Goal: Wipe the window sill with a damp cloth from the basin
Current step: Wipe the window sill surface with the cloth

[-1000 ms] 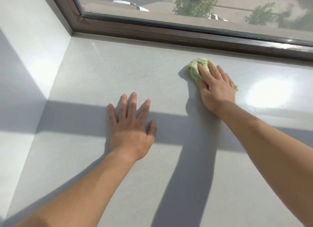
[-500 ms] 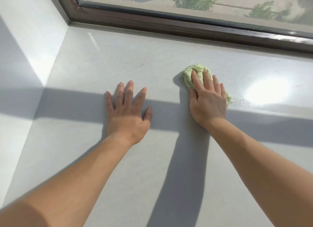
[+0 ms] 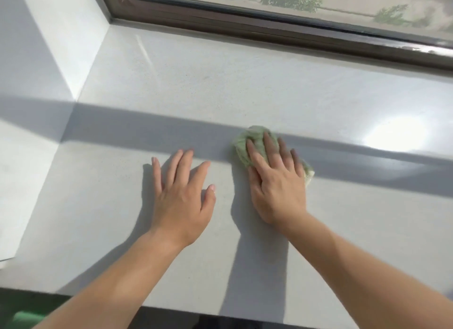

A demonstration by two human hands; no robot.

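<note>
Right hand (image 3: 275, 181) presses a green cloth (image 3: 245, 144) flat on the sill (image 3: 220, 88); left hand (image 3: 182, 196) rests spread beside it.

My left hand (image 3: 181, 196) lies flat, palm down, fingers spread and thumb out to the side, with its bare forearm running back toward me. My right hand (image 3: 274, 181) is also palm down, fingers extended and close together, pressing forward, and its bare forearm angles in from the lower right.
</note>
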